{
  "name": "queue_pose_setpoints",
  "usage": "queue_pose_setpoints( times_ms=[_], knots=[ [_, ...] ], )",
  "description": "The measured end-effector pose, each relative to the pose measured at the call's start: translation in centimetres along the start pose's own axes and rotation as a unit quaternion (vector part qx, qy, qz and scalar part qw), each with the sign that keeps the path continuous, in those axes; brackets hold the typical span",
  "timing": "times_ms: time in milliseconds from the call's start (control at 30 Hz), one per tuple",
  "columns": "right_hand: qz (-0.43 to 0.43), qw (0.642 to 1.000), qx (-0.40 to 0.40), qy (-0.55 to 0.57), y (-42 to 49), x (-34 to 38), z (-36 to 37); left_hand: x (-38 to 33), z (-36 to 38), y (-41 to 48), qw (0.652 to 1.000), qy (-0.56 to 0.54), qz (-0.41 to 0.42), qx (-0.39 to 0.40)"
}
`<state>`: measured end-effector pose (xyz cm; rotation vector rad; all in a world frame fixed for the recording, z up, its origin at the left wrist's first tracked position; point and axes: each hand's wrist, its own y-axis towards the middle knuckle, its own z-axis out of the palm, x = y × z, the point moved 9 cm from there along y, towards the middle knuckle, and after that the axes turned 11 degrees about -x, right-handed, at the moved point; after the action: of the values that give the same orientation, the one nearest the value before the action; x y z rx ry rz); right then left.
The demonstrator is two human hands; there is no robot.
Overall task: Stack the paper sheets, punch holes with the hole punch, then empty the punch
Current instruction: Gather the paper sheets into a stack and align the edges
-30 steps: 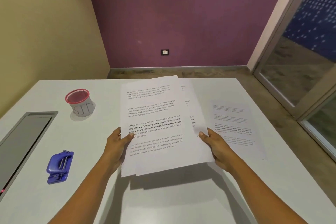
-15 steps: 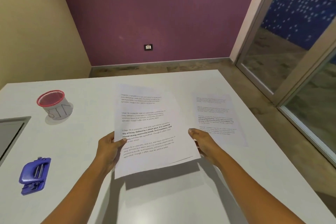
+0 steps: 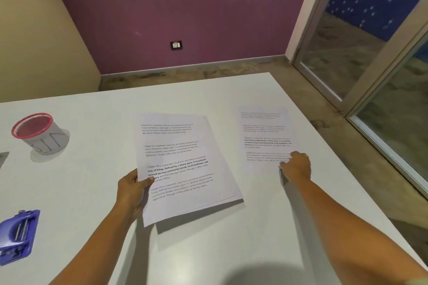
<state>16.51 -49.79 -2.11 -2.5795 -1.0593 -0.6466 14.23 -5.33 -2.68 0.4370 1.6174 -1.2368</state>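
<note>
My left hand (image 3: 132, 190) grips the left edge of a small stack of printed paper sheets (image 3: 185, 159), held slightly above the white table (image 3: 92, 192) in the middle. A single printed sheet (image 3: 264, 132) lies flat on the table to the right. My right hand (image 3: 296, 165) rests its fingertips on the lower part of that sheet, fingers curled down, not holding it. A blue hole punch (image 3: 17, 236) lies at the near left of the table, away from both hands.
A grey mesh cup with a red rim (image 3: 40, 134) stands at the far left. A grey recessed panel (image 3: 3, 157) shows at the left edge. The table's right edge runs close to the single sheet; glass doors (image 3: 370, 53) stand beyond.
My right hand let go of the stack and moved right onto the single sheet. The stack has been squared up and lowered, held by my left hand alone.
</note>
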Motion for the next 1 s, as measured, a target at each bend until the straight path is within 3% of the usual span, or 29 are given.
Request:
queue_pose_setpoints(
  times_ms=[367, 600, 767, 1000],
  knots=[
    [0.085, 0.992, -0.018, -0.089, 1.1, -3.4, 0.7, 1.7, 1.0, 1.4, 0.999, 0.03, -0.01, -0.015],
    [0.119, 0.99, -0.013, -0.069, 1.4, -3.5, 0.9, 2.3, 1.3, 1.6, 0.999, 0.031, -0.011, -0.02],
    [0.156, 0.987, 0.029, 0.014, 1.0, -3.4, 1.6, 2.4, 1.2, 1.2, 0.999, 0.032, -0.014, -0.017],
    [0.199, 0.953, 0.0, 0.229, -1.1, -2.1, 1.4, 2.1, 0.0, 0.5, 0.999, 0.012, -0.016, -0.027]
  ],
)
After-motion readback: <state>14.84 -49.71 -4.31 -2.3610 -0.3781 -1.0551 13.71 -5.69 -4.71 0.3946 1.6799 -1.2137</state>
